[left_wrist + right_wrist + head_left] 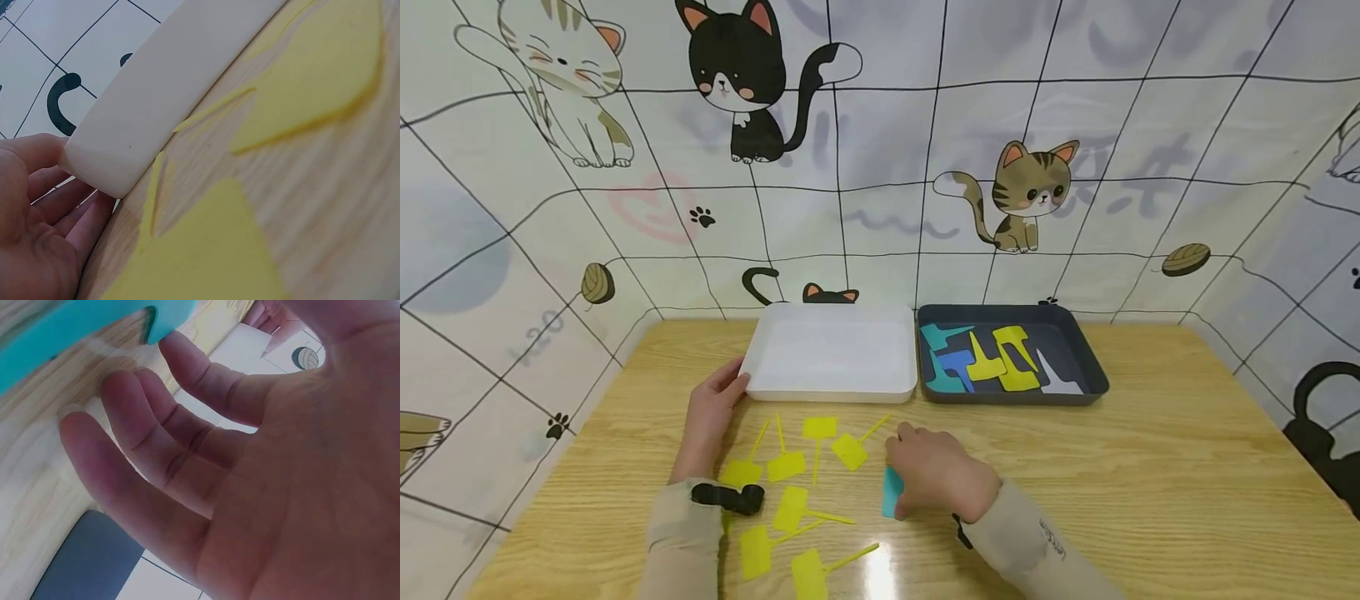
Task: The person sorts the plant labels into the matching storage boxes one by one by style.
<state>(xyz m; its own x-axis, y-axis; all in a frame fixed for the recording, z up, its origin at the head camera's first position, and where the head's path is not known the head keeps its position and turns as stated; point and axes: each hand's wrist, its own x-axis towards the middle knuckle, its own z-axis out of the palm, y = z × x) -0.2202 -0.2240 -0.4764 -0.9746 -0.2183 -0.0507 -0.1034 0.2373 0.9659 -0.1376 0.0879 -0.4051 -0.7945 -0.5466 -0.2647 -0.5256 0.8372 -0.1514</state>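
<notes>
My left hand (711, 412) holds the left front corner of a white tray (831, 398), with thumb and fingers against its walls; the left wrist view shows the fingers (90, 228) at that corner. Low over the table, my right hand (936, 471) pinches a teal T-shaped plastic plant label (891, 493), partly hidden under the hand. In the right wrist view a fingertip meets the teal label's edge (178, 315), the other fingers are loosely bent, and the thumb's tip is out of sight. Several yellow plant labels (787, 467) lie on the table between my arms.
Right of the white tray stands a dark grey tray (1015, 399) with teal, blue, yellow and white labels inside. Both trays sit at the back of the wooden table (1150, 483), close to a cat-patterned cloth (887, 217).
</notes>
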